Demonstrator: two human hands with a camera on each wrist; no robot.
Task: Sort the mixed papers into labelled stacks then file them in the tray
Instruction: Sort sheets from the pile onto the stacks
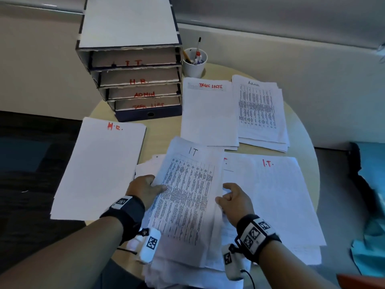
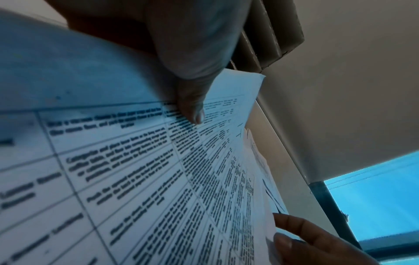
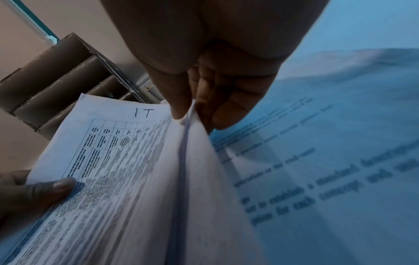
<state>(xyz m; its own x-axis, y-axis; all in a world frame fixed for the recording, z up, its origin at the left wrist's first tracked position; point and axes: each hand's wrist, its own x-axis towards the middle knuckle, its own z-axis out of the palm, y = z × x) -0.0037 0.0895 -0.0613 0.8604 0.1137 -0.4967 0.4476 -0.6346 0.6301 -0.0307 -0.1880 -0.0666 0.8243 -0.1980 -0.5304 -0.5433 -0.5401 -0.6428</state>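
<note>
While the left hand [image 1: 143, 187] gripped the left edge of the white printed sheet headed "IT" [image 1: 187, 197], thumb on top, the right hand [image 1: 234, 200] pinched its right edge between thumb and fingers; the sheet lay tilted over the loose unsorted white papers [image 1: 179, 270] at the near edge of the round beige table [image 1: 302, 130]; the red-lettered "I.T." stack [image 1: 277, 197] lay just right; the four-tier labelled cardboard tray [image 1: 133, 80] stood at the far-left edge.

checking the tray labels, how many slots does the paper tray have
4, stacked in the paper tray: IT slot on top, then HR slot, Admin slot, and Task List slot at the bottom.
</note>
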